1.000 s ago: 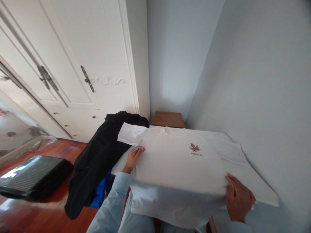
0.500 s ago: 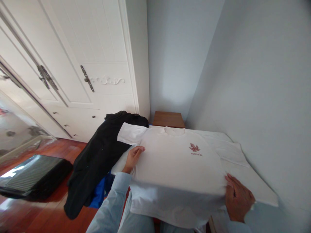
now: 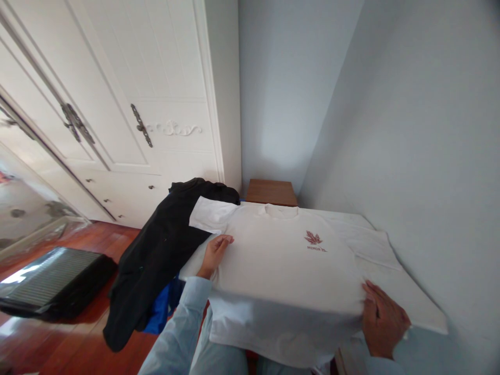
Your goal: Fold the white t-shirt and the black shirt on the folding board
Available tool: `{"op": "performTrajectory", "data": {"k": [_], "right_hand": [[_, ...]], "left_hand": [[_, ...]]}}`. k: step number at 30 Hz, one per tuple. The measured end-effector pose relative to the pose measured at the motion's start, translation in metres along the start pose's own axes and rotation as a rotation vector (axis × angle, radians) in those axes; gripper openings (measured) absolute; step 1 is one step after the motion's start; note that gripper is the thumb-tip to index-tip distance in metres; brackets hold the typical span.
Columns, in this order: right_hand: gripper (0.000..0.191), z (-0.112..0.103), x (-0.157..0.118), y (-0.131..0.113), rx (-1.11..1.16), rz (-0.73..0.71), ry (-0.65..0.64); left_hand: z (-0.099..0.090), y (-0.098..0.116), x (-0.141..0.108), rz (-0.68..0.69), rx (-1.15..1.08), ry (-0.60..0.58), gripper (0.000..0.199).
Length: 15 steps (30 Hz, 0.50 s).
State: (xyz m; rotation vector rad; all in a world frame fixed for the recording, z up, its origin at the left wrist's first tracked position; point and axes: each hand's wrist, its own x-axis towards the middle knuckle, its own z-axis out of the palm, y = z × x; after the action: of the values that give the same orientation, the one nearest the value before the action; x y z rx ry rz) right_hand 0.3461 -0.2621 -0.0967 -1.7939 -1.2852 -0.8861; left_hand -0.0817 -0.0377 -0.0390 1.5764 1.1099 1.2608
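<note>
A white T-shirt (image 3: 273, 260) with a dark red leaf print lies face up and spread over a white tabletop (image 3: 420, 304). Its collar points away from me, and its lower part hangs over the near edge above my legs. My left hand (image 3: 214, 254) pinches the shirt's left side below the sleeve. On the opposite side, my right hand (image 3: 385, 317) grips the shirt's edge between thumb and fingers. The left sleeve rests on a black garment (image 3: 156, 250) draped at the table's left end.
A white wardrobe (image 3: 172, 78) with dark metal handles stands behind on the left. Beyond the table is a brown wooden box-like piece (image 3: 271, 191). A glossy black case (image 3: 54, 281) sits on the reddish wood floor. Something blue (image 3: 158, 312) shows under the black garment. A grey wall borders the right.
</note>
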Motion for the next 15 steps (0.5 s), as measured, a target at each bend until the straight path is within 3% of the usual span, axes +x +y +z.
{"op": "performTrajectory", "data": {"k": [15], "right_hand": [[0.037, 0.0008, -0.0025, 0.0018, 0.021, 0.032, -0.011]], "left_hand": [[0.0002, 0.0011, -0.0005, 0.0, 0.005, -0.014, 0.044]]}}
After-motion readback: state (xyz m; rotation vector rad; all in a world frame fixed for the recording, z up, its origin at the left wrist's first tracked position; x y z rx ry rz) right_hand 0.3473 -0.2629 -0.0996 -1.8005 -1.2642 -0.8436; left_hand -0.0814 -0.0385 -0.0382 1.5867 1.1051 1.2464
